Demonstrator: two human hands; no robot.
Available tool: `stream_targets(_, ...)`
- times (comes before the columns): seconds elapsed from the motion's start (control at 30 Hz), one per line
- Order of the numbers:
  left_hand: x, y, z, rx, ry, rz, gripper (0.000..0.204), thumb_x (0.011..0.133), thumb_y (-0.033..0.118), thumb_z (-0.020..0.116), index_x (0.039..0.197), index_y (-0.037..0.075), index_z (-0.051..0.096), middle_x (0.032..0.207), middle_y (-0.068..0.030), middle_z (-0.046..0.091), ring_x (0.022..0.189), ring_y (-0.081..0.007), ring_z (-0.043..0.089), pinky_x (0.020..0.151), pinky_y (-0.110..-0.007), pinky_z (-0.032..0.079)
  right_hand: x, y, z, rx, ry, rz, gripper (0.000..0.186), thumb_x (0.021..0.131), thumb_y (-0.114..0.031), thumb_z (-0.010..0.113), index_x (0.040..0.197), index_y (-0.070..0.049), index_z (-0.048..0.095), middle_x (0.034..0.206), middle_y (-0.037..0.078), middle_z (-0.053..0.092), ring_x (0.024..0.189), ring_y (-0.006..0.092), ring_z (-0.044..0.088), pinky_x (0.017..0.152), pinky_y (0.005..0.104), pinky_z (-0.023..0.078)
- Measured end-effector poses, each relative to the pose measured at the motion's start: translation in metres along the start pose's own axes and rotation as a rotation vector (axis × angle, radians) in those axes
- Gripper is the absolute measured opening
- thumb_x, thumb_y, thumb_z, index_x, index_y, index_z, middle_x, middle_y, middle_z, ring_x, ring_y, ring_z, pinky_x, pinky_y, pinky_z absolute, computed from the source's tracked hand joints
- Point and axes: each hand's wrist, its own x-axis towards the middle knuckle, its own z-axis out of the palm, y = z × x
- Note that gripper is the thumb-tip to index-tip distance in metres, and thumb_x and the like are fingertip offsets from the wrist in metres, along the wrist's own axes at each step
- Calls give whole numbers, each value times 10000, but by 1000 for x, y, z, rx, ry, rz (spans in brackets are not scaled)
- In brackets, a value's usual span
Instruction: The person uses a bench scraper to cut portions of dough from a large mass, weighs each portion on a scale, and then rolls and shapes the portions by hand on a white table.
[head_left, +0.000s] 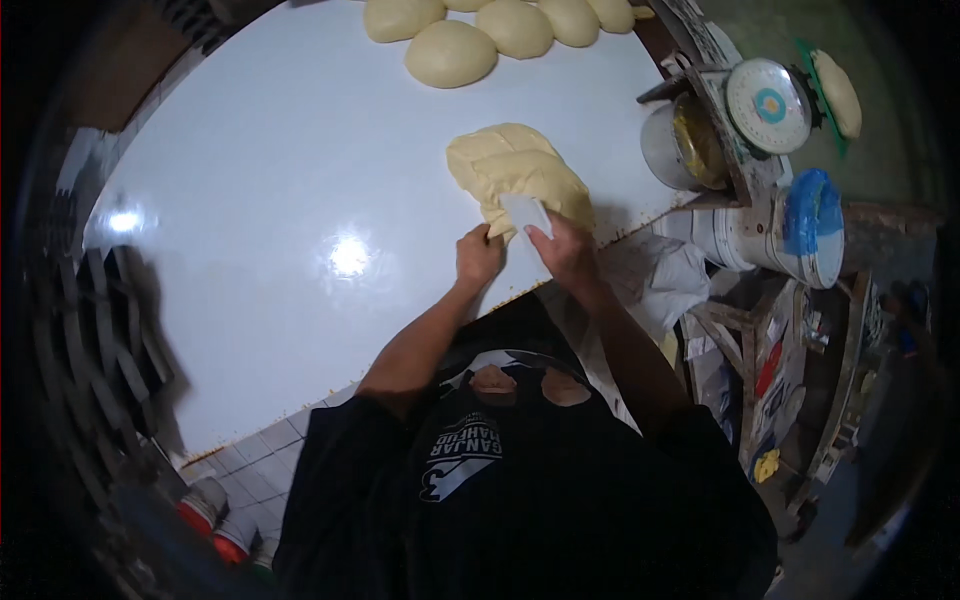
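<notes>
Forearms (pixel 428 335) outstretched — left grip (pixel 480 257) in a pinch on dough (pixel 515 165), right grip (pixel 568 252) tight around white scraper (pixel 526 214).

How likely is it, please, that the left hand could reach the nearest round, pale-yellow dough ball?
Probably yes: the left hand touches the folded pale-yellow dough, but bare white tabletop leaves a way past it to that ball.

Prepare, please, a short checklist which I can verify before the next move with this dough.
1. Right hand holds the white scraper: ok.
2. Left hand grips the near edge of the dough lump: ok.
3. Scraper has cut fully through: cannot tell, its lower edge is hidden.
4. Dough balls lie apart from the lump: ok.
5. Green tray beside the dial scale is free: not ok, a dough piece lies there.
</notes>
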Motion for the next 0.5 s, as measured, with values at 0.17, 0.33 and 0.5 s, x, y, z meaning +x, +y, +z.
stream_targets(0.17,-40,-21,-54,-166,-59,-209,218,978,174,635,1038,-10,735,779,-49,721,678,-115,639,663,-313,529,5,16,80,-197,-338,55,394,900,-354,706,1029,16,672,872,262,695,826,458,682,756,521,532)
stream_targets(0.33,-31,-12,-72,-295,244,-107,252,968,172,652,1098,-36,711,956,-126,735,880,-173,679,819,-328,533,22,31,111,153,-365,149,527,862,-451,742,1041,43,714,916,298,706,870,426,711,785,493,556)
stream_targets(0.5,37,70,-96,-594,122,69,242,998,109,620,1207,-12,632,1114,-99,695,1047,-179,643,941,-337,510,2,30,52,4,-521,175,877,854,-648,704,1421,-4,518,996,322,698,909,459,702,824,521,548)
